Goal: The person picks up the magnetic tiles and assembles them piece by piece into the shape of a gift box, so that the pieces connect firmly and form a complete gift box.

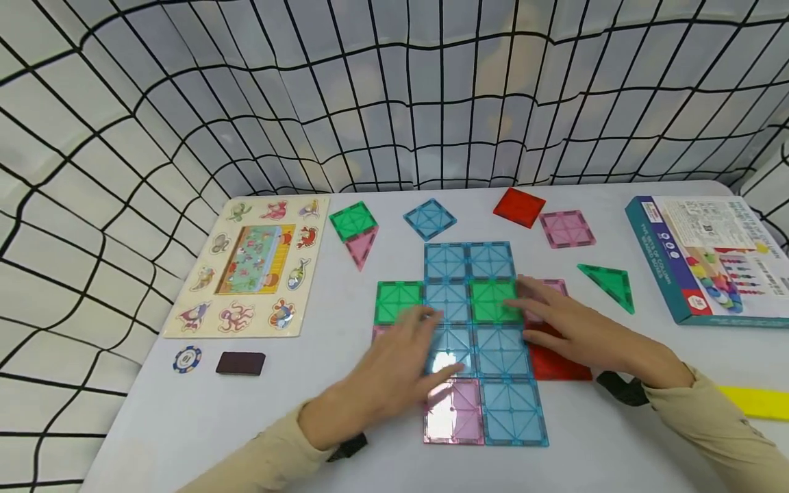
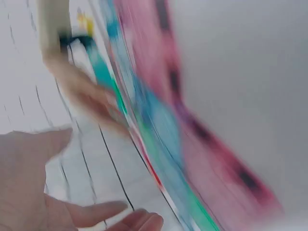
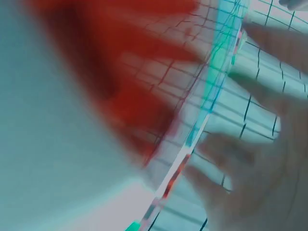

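A flat arrangement of see-through square tiles lies mid-table, mostly blue tiles (image 1: 514,411). Within it are a green tile (image 1: 490,301), another green tile (image 1: 394,301) at the left, and a pink tile (image 1: 455,424) at the near end. My left hand (image 1: 394,363) spreads over the left side, fingers relaxed, partly covering a pink piece there. On the right side, my right hand (image 1: 573,332) reaches over a red tile (image 1: 561,366) and a pink tile (image 1: 557,284), fingertips at the green tile's right edge. Neither hand grips anything. Both wrist views are blurred.
Loose tiles lie behind: a blue tile (image 1: 429,219), a red tile (image 1: 519,207), a pink tile (image 1: 568,229), a green triangle (image 1: 610,284). A puzzle board (image 1: 296,274), poker chip (image 1: 187,359) and dark block (image 1: 240,363) are left; a box (image 1: 709,260) and yellow strip (image 1: 758,402) right.
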Demonstrator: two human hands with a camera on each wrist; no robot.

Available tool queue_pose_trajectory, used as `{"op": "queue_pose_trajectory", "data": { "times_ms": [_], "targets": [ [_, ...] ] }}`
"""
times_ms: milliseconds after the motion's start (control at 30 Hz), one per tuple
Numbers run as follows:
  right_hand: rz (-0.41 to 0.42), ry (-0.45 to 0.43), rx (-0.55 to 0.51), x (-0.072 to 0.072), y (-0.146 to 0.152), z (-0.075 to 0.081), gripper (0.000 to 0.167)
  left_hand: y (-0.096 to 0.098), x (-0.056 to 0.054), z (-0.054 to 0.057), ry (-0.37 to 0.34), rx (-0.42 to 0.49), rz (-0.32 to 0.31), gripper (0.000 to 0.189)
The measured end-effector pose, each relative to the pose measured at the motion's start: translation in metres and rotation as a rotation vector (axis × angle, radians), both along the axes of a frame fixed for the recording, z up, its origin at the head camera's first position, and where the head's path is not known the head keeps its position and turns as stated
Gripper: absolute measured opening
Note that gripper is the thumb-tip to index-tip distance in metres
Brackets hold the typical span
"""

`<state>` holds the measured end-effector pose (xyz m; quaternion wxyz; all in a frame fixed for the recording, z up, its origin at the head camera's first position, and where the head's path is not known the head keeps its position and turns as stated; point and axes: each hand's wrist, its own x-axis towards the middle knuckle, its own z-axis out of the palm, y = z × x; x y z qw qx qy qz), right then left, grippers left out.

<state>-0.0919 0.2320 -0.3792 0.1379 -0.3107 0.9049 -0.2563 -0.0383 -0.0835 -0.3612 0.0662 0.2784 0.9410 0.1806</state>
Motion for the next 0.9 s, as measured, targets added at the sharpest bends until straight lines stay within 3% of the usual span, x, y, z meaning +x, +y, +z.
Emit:
{"op": "queue_pose_trajectory", "data": {
  "times_ms": [100, 200, 367, 500, 600, 767, 900],
  "targets": [
    [-0.146, 0.055, 0.048, 0.005, 0.016, 0.001, 0.066, -0.037, -0.012, -0.004, -0.044, 0.143, 0.193, 0.078],
    [-0.246, 0.049, 0.095, 0.01, 0.029, -0.003, 0.067, -0.064, -0.019, -0.011, -0.074, 0.154, 0.3, 0.075],
    [-0.272, -0.039, 0.032, 0.019, 0.033, -0.01, 0.069, -0.08, -0.022, -0.023, -0.067, 0.115, 0.318, 0.058],
    [-0.314, -0.064, -0.091, 0.022, 0.025, -0.011, 0.067, -0.077, -0.021, -0.026, -0.112, 0.17, 0.297, 0.053],
    [-0.381, -0.088, -0.179, 0.023, 0.02, -0.009, 0.061, -0.073, -0.023, -0.023, -0.265, 0.334, 0.365, 0.052],
    [-0.474, -0.13, -0.287, 0.024, 0.021, -0.007, 0.055, -0.075, -0.028, -0.016, -0.541, 0.658, 0.543, 0.048],
    [-0.466, -0.133, -0.307, 0.023, 0.026, -0.009, 0.051, -0.083, -0.032, -0.017, -0.622, 0.8, 0.553, 0.045]
  ]
}}
